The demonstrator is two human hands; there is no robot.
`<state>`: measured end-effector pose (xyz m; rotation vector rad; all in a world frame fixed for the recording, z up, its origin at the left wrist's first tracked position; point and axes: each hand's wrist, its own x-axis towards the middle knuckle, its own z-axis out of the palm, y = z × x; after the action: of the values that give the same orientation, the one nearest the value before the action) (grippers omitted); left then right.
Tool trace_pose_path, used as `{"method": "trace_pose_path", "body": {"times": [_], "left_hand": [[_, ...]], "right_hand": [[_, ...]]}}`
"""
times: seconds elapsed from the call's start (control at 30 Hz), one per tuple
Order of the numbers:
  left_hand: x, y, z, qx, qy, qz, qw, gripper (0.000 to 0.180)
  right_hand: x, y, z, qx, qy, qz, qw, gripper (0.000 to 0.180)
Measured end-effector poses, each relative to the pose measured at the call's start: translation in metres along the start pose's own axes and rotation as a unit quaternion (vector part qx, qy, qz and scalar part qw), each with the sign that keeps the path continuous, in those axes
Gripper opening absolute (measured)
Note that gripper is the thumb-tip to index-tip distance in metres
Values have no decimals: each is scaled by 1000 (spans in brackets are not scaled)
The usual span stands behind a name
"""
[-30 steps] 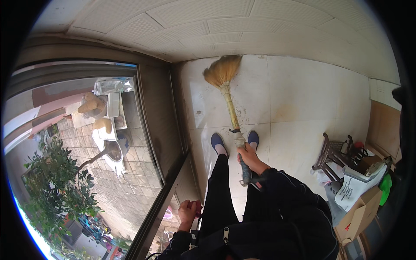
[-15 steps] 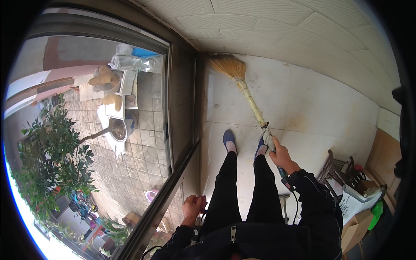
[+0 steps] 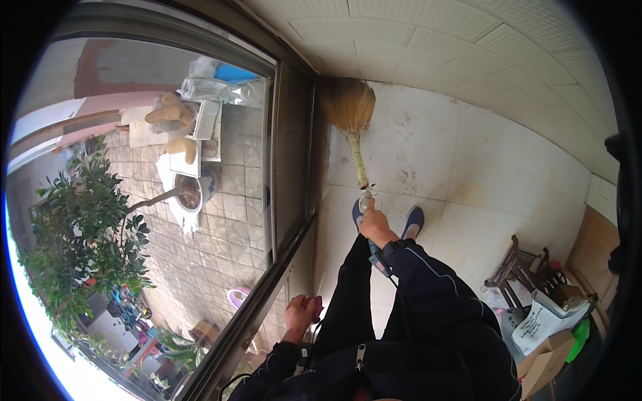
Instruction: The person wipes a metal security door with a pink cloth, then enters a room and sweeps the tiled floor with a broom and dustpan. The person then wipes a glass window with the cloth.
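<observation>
My right hand (image 3: 375,225) grips the handle of a straw broom (image 3: 352,120). The broom's head rests on the pale tiled floor (image 3: 468,174) in the corner by the window frame (image 3: 294,174). My left hand (image 3: 303,314) rests on the low window ledge, fingers curled on its edge. My two blue shoes (image 3: 413,221) stand on the tiles just behind the broom handle.
A large window (image 3: 167,200) on the left looks down on a paved yard with plants. At the right stand a small dark wooden stool (image 3: 521,267), a white bag (image 3: 545,321) and cardboard boxes (image 3: 548,364).
The broom has swung left, from the open tiles into the corner by the window frame. My right hand moved left with it. My left hand stays on the ledge.
</observation>
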<state>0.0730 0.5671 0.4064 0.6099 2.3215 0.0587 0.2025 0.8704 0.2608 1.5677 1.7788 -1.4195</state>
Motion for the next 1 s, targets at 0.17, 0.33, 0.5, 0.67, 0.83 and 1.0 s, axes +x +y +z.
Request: {"method": "trace_pose_path", "body": {"times": [0.17, 0.33, 0.5, 0.67, 0.83, 1.0], "left_hand": [[5, -4, -7, -3, 15, 37, 999, 37], [5, -13, -1, -3, -9, 1, 1000, 37], [1, -15, -1, 3, -8, 7, 1000, 36], [6, -17, -9, -14, 17, 30, 999, 35], [7, -27, -11, -23, 21, 36, 999, 35], [4, -38, -11, -14, 3, 12, 1000, 37]], "right_hand": [[-45, 42, -50, -30, 19, -29, 999, 81], [-36, 24, -68, -35, 75, -28, 996, 82], [5, -38, -17, -11, 16, -26, 999, 80], [25, -44, -26, -55, -35, 2, 998, 73], [-20, 26, -79, -162, -89, -9, 983, 73], [-94, 96, -114, -111, 22, -93, 989, 80]]}}
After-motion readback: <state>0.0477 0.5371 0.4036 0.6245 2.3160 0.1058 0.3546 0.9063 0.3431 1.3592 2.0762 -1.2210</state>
